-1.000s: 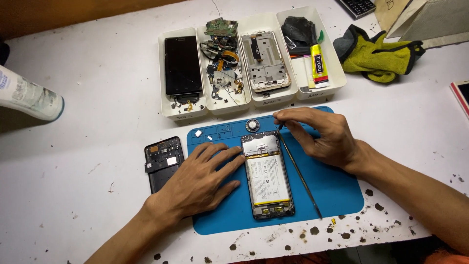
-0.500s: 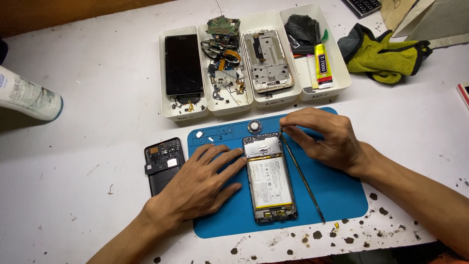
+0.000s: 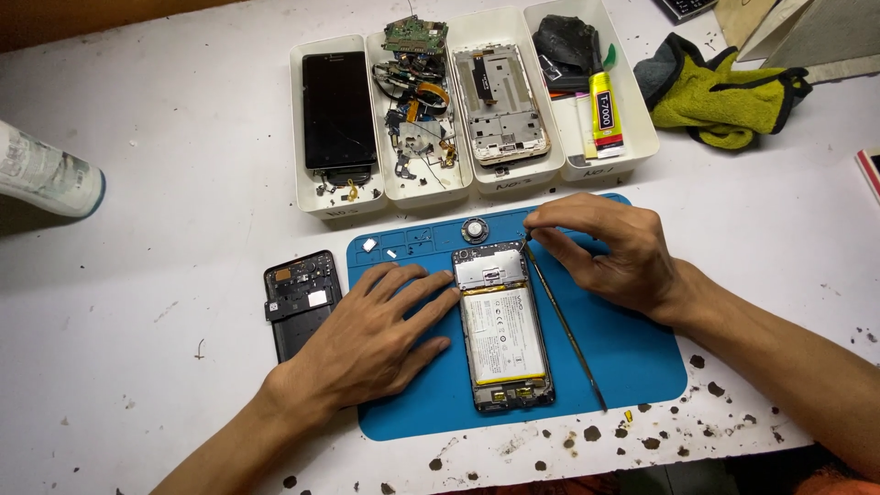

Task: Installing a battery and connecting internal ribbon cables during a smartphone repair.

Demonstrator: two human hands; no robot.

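Observation:
An opened phone (image 3: 502, 325) with its battery showing lies on a blue work mat (image 3: 632, 357). My left hand (image 3: 371, 335) rests flat on the mat, fingertips against the phone's left edge. My right hand (image 3: 610, 247) pinches a small tool at the phone's top right corner. A long thin metal tool (image 3: 564, 325) lies along the phone's right side. A small round part (image 3: 474, 229) sits on the mat above the phone.
A black phone back cover (image 3: 298, 298) lies left of the mat. Several white trays (image 3: 458, 179) at the back hold a dark phone, loose parts, a frame and a glue tube (image 3: 605, 110). A green cloth (image 3: 715, 92) lies far right, a white bottle (image 3: 41, 174) far left.
Both hands stay where they were on the phone. The view has shifted a little.

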